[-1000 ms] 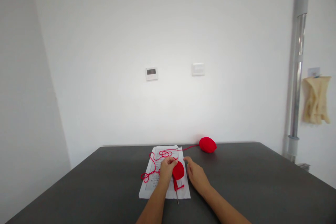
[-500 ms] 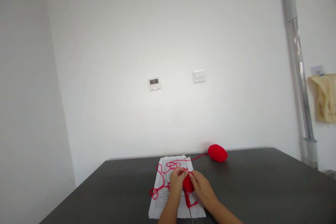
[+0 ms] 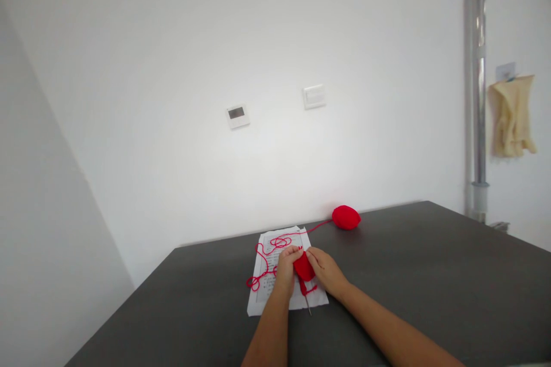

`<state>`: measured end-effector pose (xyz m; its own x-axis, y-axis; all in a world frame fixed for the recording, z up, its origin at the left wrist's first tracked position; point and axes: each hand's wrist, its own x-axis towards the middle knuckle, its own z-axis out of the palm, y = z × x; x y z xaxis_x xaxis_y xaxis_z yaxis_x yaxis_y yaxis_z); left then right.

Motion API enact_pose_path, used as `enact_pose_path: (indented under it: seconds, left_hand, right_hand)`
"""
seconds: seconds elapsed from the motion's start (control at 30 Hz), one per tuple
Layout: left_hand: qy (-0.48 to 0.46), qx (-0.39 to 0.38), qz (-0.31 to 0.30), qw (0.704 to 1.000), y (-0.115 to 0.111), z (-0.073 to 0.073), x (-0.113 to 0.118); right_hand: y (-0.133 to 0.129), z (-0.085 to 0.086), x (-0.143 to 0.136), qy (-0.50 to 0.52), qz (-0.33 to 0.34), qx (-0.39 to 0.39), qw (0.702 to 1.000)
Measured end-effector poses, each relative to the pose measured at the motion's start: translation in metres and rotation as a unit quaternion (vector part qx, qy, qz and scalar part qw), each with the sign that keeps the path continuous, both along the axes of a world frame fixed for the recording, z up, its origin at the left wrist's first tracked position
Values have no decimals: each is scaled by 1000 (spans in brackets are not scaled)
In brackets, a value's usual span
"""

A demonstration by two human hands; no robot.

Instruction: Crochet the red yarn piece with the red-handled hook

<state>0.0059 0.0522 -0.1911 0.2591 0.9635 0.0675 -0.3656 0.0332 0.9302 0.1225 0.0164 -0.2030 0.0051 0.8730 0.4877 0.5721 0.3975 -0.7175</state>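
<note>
The red yarn piece (image 3: 304, 267) lay between the two hands. Left hand (image 3: 286, 267) and right hand (image 3: 326, 270), fingers nearly closed, pinched its upper edge.

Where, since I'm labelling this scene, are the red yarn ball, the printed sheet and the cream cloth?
Red yarn ball (image 3: 346, 217): head view, middle of its rounded side.
Printed sheet (image 3: 255, 307): head view, bare margin at its near left corner.
Cream cloth (image 3: 512, 120): head view, middle of its hanging folds.

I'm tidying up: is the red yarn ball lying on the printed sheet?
No, the yarn ball lies on the dark table, beyond the sheet.
</note>
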Motion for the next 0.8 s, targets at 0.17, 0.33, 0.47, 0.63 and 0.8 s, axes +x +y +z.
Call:
enact_pose_path:
  seconds: [0.17, 0.33, 0.47, 0.63, 0.8]
  left_hand:
    - [-75, -47, -23, 996, -6, 5, 1]
    - [-24, -24, -5, 999, -2, -1, 1]
    - [61, 22, 34, 997, 3, -6, 1]
    - [139, 99, 80, 982, 8, -7, 1]
    - [110, 80, 68, 988, 5, -5, 1]
  right_hand:
    - [-1, 3, 2, 57, 54, 1, 997]
    - [2, -3, 5, 37, 39, -17, 998]
    - [5, -8, 7, 7, 23, -37, 999]
    - [5, -8, 7, -10, -7, -47, 999]
    - [6, -6, 6, -13, -9, -46, 999]
